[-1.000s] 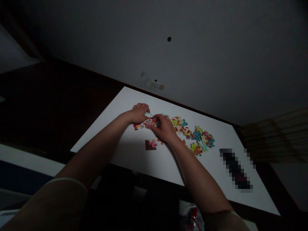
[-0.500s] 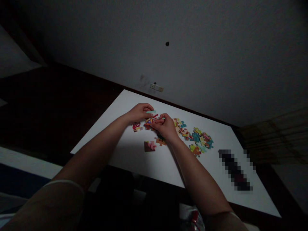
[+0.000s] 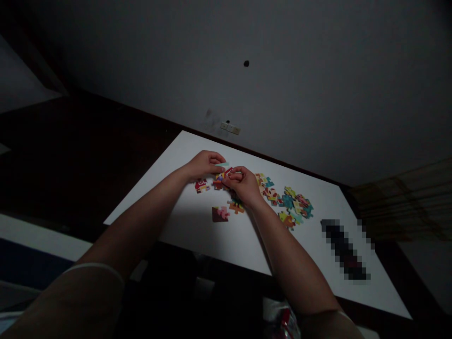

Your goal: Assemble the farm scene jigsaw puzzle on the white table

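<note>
Left hand [image 3: 206,165] pinches a pale-green piece [image 3: 222,165], right hand [image 3: 247,187] a red piece [image 3: 229,172]; the puzzle pieces [image 3: 288,201] right of centre seem unjoined

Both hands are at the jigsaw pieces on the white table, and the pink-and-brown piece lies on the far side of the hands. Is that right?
Not the far side: the head view shows the pink-and-brown piece on the near side instead. The rest stands: the left hand and right hand are at the jigsaw pieces on the white table.
</note>
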Motion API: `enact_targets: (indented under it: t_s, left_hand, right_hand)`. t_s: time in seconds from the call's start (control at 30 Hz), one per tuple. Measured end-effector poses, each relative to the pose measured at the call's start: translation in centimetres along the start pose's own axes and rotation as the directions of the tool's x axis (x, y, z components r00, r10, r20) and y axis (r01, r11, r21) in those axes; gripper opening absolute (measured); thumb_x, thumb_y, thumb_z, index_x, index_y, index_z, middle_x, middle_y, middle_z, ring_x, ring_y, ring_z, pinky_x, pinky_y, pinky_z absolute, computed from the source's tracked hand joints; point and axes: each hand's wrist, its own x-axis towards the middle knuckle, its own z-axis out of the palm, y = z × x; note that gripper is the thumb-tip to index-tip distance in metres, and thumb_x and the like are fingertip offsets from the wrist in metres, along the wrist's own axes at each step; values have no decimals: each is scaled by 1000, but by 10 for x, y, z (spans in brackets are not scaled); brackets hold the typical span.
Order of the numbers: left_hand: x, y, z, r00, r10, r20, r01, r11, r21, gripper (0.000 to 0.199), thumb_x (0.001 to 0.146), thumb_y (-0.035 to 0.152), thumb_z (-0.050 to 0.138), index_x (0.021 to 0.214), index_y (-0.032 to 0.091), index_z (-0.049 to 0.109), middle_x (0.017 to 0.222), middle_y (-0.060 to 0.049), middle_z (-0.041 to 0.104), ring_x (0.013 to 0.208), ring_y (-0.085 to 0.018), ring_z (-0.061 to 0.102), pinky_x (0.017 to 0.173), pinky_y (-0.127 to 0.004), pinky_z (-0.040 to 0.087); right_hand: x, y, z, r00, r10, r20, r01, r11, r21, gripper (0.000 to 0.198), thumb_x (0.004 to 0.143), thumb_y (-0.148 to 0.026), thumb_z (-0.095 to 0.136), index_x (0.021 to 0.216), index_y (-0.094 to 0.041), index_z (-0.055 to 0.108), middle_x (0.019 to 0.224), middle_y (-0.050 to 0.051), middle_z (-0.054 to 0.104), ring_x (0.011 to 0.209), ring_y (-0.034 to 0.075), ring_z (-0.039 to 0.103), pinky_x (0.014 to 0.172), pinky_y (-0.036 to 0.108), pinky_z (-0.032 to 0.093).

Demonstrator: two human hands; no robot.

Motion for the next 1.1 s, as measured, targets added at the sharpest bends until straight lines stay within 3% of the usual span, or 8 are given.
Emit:
enact_targets:
  t_s: [0.3, 0.6, 0.93, 1.03, 1.1]
  left_hand:
    - [-3, 5, 0, 999, -45, 4, 45, 997, -55, 28, 68, 16, 76, 93, 13, 64, 81, -5, 67, 69, -13, 62, 65, -25, 47]
    - [-4, 6, 0, 999, -37, 8, 37, 998, -60, 29, 67, 18, 77, 92, 14, 64, 78, -3, 66, 65, -12, 60, 60, -23, 45]
    - [-3, 5, 0, 999, -37, 13, 38, 998, -48, 30, 68, 20, 77, 94, 13, 64, 81, -4, 66, 67, -12, 60, 61, -25, 46]
    - [-2, 3, -1, 1000, -24, -3, 24, 1000, -18, 28, 69, 19, 76, 94, 14, 65, 80, -4, 67, 68, -13, 60, 63, -25, 47]
    - [-2, 2, -2, 999, -12, -38, 12, 1000, 0, 27, 68, 18, 76, 93, 15, 65, 81, -4, 67, 70, -14, 61, 66, -26, 48]
  right_hand:
    - [-3, -6, 2, 1000, -14, -19, 15, 999, 28, 35, 63, -34, 81, 84, -25, 55, 73, -2, 69, 63, 18, 67, 54, 29, 52]
    - [-3, -3, 1, 998, -65, 5, 65, 998, 21, 29, 67, -35, 79, 84, -25, 57, 73, -1, 70, 64, 17, 66, 58, 30, 51]
    - [-2, -4, 2, 999, -23, -38, 23, 1000, 20, 33, 63, -39, 81, 82, -25, 57, 74, 0, 70, 68, 20, 68, 58, 31, 53]
    - [-4, -8, 1, 1000, -1, 9, 0, 999, 49, 35, 63, -38, 81, 84, -25, 57, 74, -1, 70, 69, 21, 69, 61, 34, 55]
    - [-7, -13, 0, 994, 33, 105, -45, 993, 109, 38, 64, -38, 81, 90, -24, 56, 76, 0, 71, 70, 22, 70, 67, 38, 56]
